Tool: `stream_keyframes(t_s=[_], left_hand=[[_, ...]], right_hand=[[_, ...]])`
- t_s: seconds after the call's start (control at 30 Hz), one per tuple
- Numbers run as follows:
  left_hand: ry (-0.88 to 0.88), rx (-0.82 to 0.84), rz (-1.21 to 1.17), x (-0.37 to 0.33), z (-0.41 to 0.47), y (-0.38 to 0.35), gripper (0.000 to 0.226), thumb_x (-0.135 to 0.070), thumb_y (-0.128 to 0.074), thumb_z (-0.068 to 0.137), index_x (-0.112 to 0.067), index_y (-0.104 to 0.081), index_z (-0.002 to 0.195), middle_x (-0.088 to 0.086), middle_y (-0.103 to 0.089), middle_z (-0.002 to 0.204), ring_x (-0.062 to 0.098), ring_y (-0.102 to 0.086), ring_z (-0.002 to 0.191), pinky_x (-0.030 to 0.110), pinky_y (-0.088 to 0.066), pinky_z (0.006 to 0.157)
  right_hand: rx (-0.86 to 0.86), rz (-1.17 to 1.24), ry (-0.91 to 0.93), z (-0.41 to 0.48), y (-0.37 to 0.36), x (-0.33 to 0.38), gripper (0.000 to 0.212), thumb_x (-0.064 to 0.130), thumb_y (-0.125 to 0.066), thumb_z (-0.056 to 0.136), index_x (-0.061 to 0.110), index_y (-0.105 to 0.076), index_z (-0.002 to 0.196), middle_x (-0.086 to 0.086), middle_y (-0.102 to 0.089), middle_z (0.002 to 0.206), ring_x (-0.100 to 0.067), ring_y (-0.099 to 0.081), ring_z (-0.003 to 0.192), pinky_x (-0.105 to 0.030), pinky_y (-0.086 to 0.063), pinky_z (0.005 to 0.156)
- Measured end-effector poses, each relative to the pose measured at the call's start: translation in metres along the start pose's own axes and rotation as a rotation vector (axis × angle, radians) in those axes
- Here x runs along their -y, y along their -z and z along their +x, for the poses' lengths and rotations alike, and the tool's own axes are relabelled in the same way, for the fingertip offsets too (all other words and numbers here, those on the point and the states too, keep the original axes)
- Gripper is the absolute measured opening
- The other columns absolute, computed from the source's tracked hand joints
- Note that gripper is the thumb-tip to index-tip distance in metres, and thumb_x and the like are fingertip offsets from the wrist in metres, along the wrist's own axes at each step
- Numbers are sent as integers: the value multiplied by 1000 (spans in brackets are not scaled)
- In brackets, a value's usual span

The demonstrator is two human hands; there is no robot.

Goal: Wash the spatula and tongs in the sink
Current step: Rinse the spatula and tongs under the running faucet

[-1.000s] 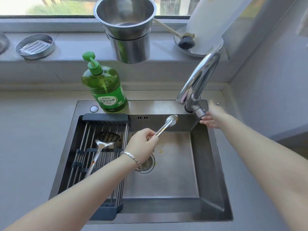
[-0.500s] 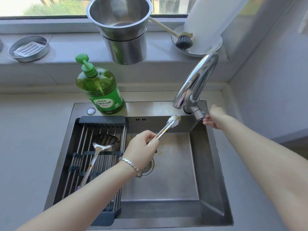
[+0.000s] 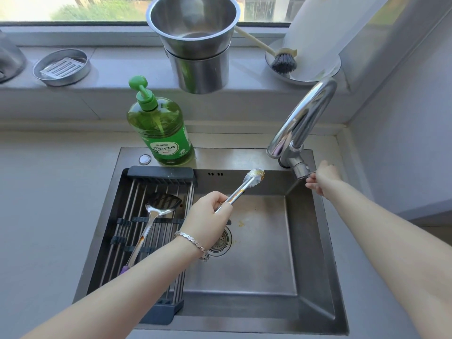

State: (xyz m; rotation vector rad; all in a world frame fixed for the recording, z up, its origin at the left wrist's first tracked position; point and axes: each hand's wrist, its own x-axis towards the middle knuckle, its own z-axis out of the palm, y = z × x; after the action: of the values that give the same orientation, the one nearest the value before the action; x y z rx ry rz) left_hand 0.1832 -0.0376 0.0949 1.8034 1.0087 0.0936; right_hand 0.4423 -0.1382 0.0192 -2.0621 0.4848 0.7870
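My left hand (image 3: 208, 222) grips the steel tongs (image 3: 244, 187) by the handle over the sink (image 3: 310, 241). Their closed tips, smeared with brownish residue, point up and right toward the faucet (image 3: 305, 118). A steel spatula (image 3: 156, 211) with a purple handle end lies on the dark roll-up rack (image 3: 137, 189) across the sink's left half. At the faucet's base, my right hand (image 3: 324, 178) has its fingers curled at the end of the faucet handle (image 3: 302, 171). I see no water running.
A green dish-soap pump bottle (image 3: 161, 133) stands on the sink's back rim. The windowsill holds stacked steel pots (image 3: 195, 45), a dish brush (image 3: 283, 61), a paper towel roll (image 3: 322, 28) and a round steel dish (image 3: 62, 67). Grey countertop lies on both sides.
The view has shifted slightly. My right hand has slid a little down along the faucet handle. The tongs stay raised over the sink, and the spatula has not moved.
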Motion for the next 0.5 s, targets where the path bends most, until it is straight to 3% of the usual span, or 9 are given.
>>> stream_keyframes(t_s=[0.07,0.13,0.23,0.27,0.33,0.4,0.5], left_hand=[[-3,-1,2,1,0,0,15,-11,-45,89,-8,-61,87,-7,-45,54,-9,-49,38,8,-31,40],[0,0,-4,2,-1,0,16,-11,-45,89,-8,-61,88,-7,-46,55,-9,-49,37,9,-31,39],[10,7,-8,2,-1,0,16,-14,-46,88,-12,-61,87,-4,-54,57,-5,-47,39,16,-35,46],[14,6,-7,3,-1,-1,15,-14,-46,88,-13,-61,86,-4,-57,58,-1,-46,41,19,-36,48],[21,10,-10,4,-2,-1,15,-15,-46,87,-14,-61,85,-5,-59,57,7,-44,49,21,-37,52],[24,28,-35,5,-5,-3,15,-19,-46,85,-15,-60,84,6,-69,69,14,-47,54,27,-41,56],[24,17,-44,8,-10,-3,20,-30,-42,74,-19,-58,80,13,-71,82,27,-61,71,41,-50,71]], right_hand=[[-3,18,-5,-3,0,1,35,31,-21,97,7,-46,103,-7,-52,67,-20,-54,43,-5,-23,24],[-7,27,-7,-6,0,-1,36,31,-22,97,6,-48,98,-9,-54,70,-20,-54,41,-6,-23,24],[31,72,-59,-13,2,1,42,34,-21,97,6,-45,76,-11,-57,92,-18,-52,54,-10,-31,31],[71,78,-80,-19,3,3,44,35,-22,97,5,-47,78,-11,-56,99,-19,-53,62,-16,-36,39],[179,21,-98,-37,4,4,50,44,-28,96,2,-54,107,-13,-58,112,-22,-57,83,-24,-44,62],[304,-24,-59,-64,1,0,61,51,-38,93,4,-46,131,-16,-57,123,-25,-59,98,-31,-47,80],[588,287,6,-111,-11,-14,46,39,-45,96,1,-50,122,-17,-62,111,-23,-63,91,-31,-52,82]])
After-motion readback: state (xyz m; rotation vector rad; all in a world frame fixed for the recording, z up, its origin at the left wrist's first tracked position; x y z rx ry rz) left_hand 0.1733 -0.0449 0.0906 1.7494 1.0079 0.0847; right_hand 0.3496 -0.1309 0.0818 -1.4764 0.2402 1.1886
